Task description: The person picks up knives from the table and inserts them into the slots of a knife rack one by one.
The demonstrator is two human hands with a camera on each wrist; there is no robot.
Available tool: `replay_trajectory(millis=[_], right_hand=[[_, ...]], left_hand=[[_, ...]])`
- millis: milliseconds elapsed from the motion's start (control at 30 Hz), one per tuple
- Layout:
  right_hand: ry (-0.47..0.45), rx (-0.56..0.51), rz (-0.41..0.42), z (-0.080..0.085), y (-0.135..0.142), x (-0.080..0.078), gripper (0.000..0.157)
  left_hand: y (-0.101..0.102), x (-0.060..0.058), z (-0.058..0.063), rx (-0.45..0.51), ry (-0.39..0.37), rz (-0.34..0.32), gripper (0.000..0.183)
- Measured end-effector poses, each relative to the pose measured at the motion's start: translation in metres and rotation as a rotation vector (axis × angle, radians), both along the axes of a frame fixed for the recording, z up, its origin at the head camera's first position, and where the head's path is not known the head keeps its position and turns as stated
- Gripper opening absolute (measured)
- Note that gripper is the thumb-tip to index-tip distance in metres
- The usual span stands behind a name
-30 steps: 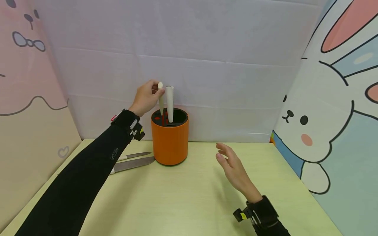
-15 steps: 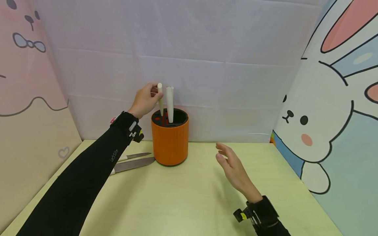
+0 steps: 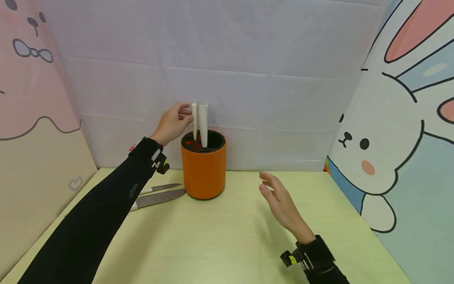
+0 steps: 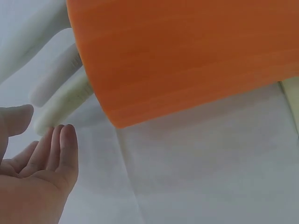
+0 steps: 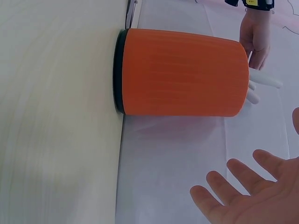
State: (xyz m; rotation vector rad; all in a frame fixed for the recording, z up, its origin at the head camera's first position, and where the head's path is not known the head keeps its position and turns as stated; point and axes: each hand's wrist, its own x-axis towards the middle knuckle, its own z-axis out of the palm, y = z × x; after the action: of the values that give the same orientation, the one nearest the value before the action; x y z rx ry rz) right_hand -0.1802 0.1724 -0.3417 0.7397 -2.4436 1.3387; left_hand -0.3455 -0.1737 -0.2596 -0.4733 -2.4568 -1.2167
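Observation:
An orange round knife block [image 3: 203,176] with a black slotted top stands at the back of the table. From its top rise a slim cream knife handle [image 3: 194,118] and a thicker white knife handle [image 3: 203,126]. My left hand [image 3: 173,123] is right beside the cream handle. In the left wrist view the thumb and fingers [image 4: 69,147] are spread apart near the handle ends, gripping nothing; three handles show there. My right hand [image 3: 282,207] hovers over the table at the right, fingers loosely extended and holding nothing.
Two knives lie left of the block: a wide-bladed one [image 3: 161,197] and a narrow one [image 3: 166,187], their handles partly behind the left sleeve [image 3: 103,209]. A white sheet [image 3: 269,98] hangs behind the pale table [image 3: 213,244], with cartoon-printed panels on both sides.
My left hand has let go of the cream handle and shifted slightly down and left. The handle now stands more upright in the block. My right hand has stayed in place.

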Motion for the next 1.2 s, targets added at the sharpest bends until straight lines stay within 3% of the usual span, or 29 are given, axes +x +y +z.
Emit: replay_trajectory(millis=[267, 633, 900, 1200], right_hand=[[0.009, -0.001, 0.004, 0.001, 0.001, 0.000, 0.039], [0.005, 0.023, -0.013, -0.004, 0.009, -0.002, 0.040], [0.024, 0.054, -0.017, -0.034, 0.026, -0.022, 0.042], [0.001, 0.082, -0.022, -0.039, 0.033, -0.018, 0.042]], left_hand=[[-0.013, 0.018, -0.013, -0.079, 0.080, -0.038, 0.053], [-0.022, 0.062, -0.045, -0.154, 0.161, -0.083, 0.053], [-0.025, 0.096, -0.072, -0.259, 0.238, -0.068, 0.055], [-0.027, 0.137, -0.116, -0.371, 0.279, -0.064, 0.054]])
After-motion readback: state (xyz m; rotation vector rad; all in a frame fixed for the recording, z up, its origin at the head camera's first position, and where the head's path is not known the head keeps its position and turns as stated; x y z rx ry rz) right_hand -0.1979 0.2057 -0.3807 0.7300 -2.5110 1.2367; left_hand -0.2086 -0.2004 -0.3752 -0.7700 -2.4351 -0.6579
